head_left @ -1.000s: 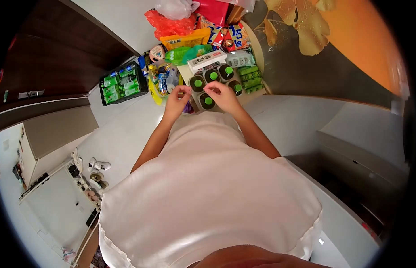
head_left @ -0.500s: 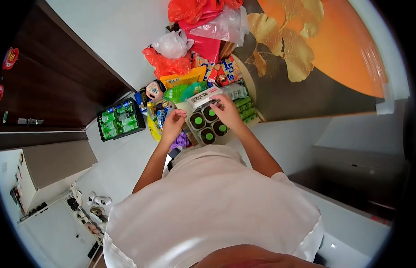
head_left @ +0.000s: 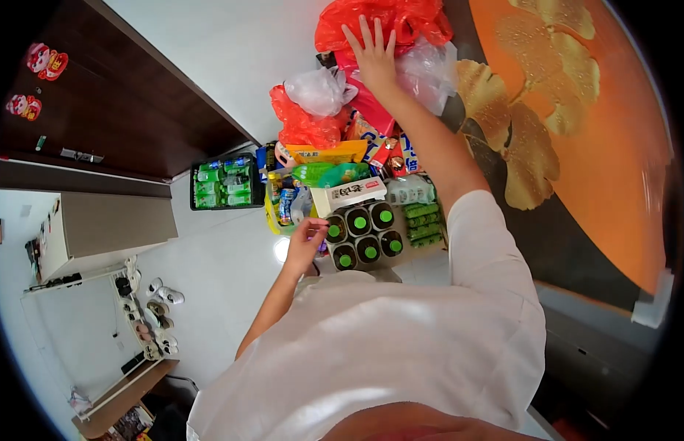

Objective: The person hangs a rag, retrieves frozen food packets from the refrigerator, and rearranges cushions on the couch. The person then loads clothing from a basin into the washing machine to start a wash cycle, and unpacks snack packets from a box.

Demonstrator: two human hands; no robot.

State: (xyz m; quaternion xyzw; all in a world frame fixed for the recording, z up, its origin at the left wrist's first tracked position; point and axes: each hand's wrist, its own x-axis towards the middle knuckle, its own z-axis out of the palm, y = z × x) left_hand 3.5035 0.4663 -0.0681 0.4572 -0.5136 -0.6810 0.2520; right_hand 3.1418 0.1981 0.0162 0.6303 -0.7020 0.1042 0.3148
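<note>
My right hand (head_left: 373,62) is stretched out at the top with its fingers spread, on or just over a red plastic bag (head_left: 423,20). Near it lie a clear plastic bag (head_left: 428,73) and a pink bag (head_left: 379,110). My left hand (head_left: 305,242) has its fingers curled into a pinch beside the left edge of a pack of dark bottles with green caps (head_left: 362,235). Whether anything sits between those fingertips I cannot make out. A white box with dark lettering (head_left: 349,195) lies directly behind the bottles.
Around them are green packets (head_left: 423,224), a yellow packet (head_left: 327,152), a green bottle (head_left: 312,174), a white bag (head_left: 316,92) and a yellow bag with cans (head_left: 283,206). A black crate of green bottles (head_left: 224,184) stands left, by a dark door (head_left: 121,95). Shoes (head_left: 158,309) lie lower left.
My right hand has left the white box and reached up to the red bag, fingers spreading. My left hand stays low by the bottles. The view has shifted and turned.
</note>
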